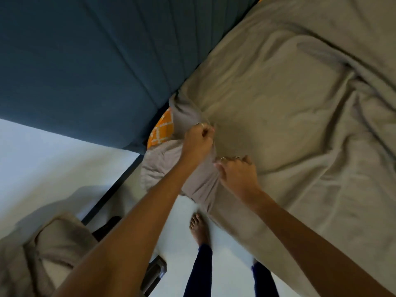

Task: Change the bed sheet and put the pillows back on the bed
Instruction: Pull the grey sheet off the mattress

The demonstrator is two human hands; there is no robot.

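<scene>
A beige bed sheet (278, 103) lies wrinkled over the bed, filling the right side of the head view. At the bed's near corner by the headboard, my left hand (198, 140) grips a bunched fold of the sheet. My right hand (237, 174) grips the sheet's edge just below and to the right. Between and under the hands the sheet's corner hangs gathered over the mattress corner. An orange patterned mattress cover (161, 130) shows where the sheet is pulled back. No pillows are on the visible part of the bed.
A dark blue padded headboard (96, 61) fills the upper left. A beige bundle of cloth (55, 243) lies at the lower left beside a dark frame. My bare foot (199, 228) stands on the white floor next to the bed.
</scene>
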